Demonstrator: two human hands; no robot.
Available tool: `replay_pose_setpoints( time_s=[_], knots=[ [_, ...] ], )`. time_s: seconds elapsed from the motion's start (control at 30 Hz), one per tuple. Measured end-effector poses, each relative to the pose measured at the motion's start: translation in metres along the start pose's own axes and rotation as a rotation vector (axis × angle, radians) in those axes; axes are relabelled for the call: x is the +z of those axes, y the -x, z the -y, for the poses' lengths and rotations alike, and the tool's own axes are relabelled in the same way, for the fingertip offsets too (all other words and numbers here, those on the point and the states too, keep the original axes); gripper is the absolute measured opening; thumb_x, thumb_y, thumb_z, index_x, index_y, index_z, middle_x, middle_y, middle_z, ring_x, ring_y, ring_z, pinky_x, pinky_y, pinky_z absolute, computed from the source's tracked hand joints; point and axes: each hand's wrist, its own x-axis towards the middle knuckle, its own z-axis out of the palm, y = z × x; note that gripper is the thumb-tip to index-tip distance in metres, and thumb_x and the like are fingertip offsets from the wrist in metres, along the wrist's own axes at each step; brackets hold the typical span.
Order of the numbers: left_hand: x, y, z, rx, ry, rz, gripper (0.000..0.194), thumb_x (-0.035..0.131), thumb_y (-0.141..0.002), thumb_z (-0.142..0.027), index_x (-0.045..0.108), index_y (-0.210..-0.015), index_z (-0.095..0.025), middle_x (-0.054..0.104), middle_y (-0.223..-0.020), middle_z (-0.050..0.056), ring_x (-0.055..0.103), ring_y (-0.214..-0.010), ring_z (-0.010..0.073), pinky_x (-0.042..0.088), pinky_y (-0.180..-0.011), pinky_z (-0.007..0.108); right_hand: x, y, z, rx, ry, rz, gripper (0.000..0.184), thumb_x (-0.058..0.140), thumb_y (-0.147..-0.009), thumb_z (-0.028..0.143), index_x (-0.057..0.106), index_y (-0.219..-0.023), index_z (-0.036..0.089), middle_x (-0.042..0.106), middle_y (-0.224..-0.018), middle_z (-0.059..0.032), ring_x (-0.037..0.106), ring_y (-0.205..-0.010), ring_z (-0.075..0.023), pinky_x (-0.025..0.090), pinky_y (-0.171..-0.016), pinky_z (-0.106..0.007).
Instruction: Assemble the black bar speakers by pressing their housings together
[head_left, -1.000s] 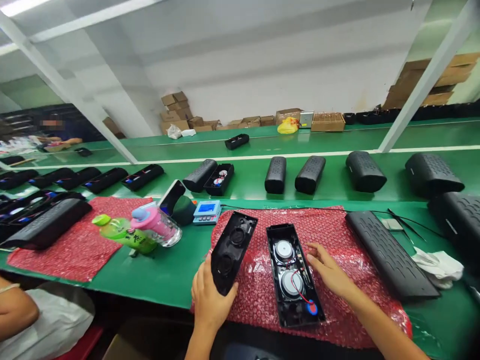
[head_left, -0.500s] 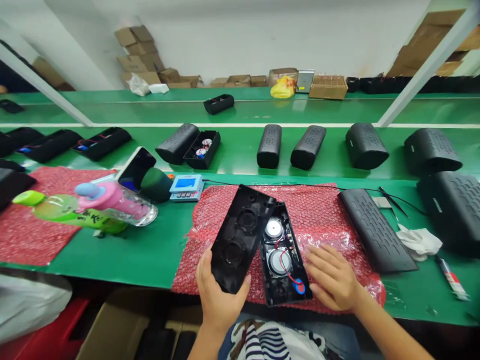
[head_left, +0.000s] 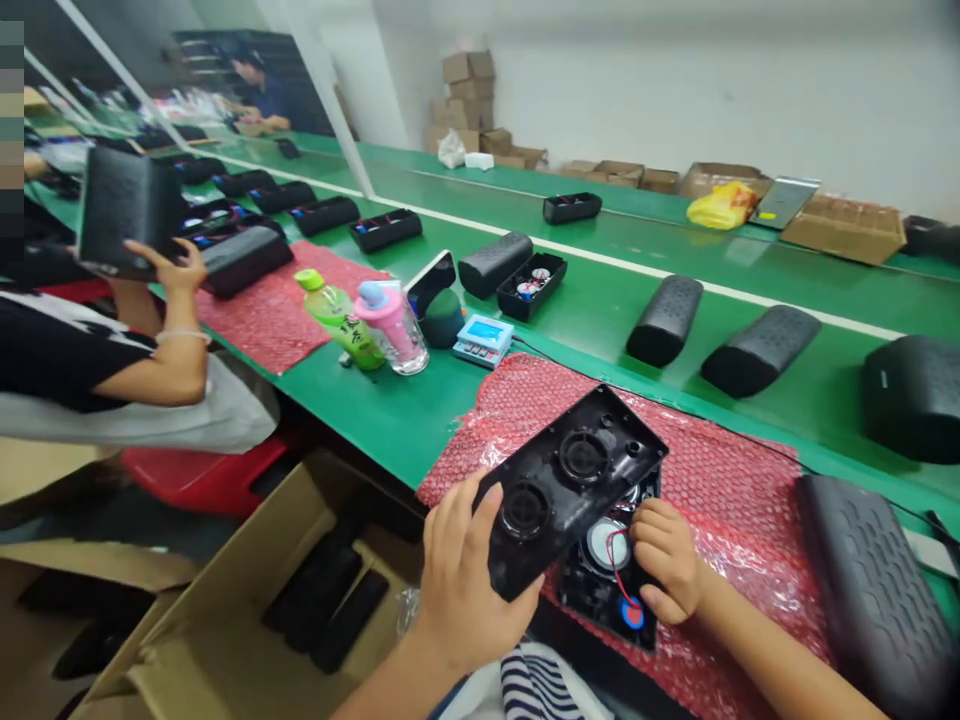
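Note:
My left hand (head_left: 472, 585) is closed around the lower end of a black plastic speaker panel (head_left: 559, 530) with two round speaker recesses, holding it tilted above the mat. Partly covered by that panel is an open speaker housing (head_left: 574, 590), with white round drivers (head_left: 606, 545), red wires and a blue-and-red disc (head_left: 632, 612). My right hand (head_left: 667, 565) has its fingers curled over the right edge of this housing, by the drivers. Red bubble wrap (head_left: 742, 560) lies beneath the work. A dark patterned speaker shell (head_left: 874, 580) rests to the right.
A pink-lidded cup (head_left: 397, 330), a green bottle (head_left: 341, 325) and a small blue-screened device (head_left: 484, 338) stand left of the wrap. Speakers line the green conveyor. An open carton (head_left: 247, 610) sits below the table edge. At left a co-worker's hand (head_left: 176, 265) holds a speaker.
The view has swung left, bringing a co-worker into sight. The panel in my left hand has turned flatter over the housing. My right hand has gone from flat fingers to curled ones on the housing edge.

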Motion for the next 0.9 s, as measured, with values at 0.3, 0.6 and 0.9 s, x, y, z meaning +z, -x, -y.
replay_pose_setpoints(
  time_s=[0.3,0.6,0.9],
  knots=[
    [-0.010,-0.006,0.000,-0.047,-0.016,0.055,0.084,0.063,-0.070,-0.029,0.020,-0.141,-0.016,0.040,-0.132,0.019,0.039,-0.121,0.0350,0.037,-0.095,0.053,0.011,-0.030,0.015,0.026,0.081,-0.007,0.027,0.032,-0.076,0.029,0.032,-0.051,0.020,0.035,-0.048,-0.0013,0.028,-0.048,-0.0146,0.021,-0.052,-0.032],
    [-0.005,-0.011,0.003,-0.019,-0.063,0.024,0.082,0.066,-0.070,-0.028,0.024,-0.139,-0.018,0.042,-0.130,0.020,0.042,-0.117,0.0370,0.036,-0.094,0.055,-0.003,0.015,-0.012,0.041,0.170,-0.015,0.018,0.043,-0.078,0.030,0.057,-0.076,0.020,0.062,-0.084,-0.0073,0.056,-0.084,-0.0242,0.039,-0.083,-0.046],
    [-0.004,-0.012,0.002,-0.075,-0.116,0.067,0.081,0.063,-0.070,-0.034,0.025,-0.140,-0.020,0.043,-0.131,0.017,0.043,-0.118,0.0357,0.037,-0.094,0.051,0.009,0.021,-0.007,0.102,0.108,-0.108,0.028,0.037,-0.083,0.034,0.056,-0.066,0.020,0.061,-0.072,-0.0059,0.057,-0.079,-0.0238,0.042,-0.072,-0.042]
  ],
)
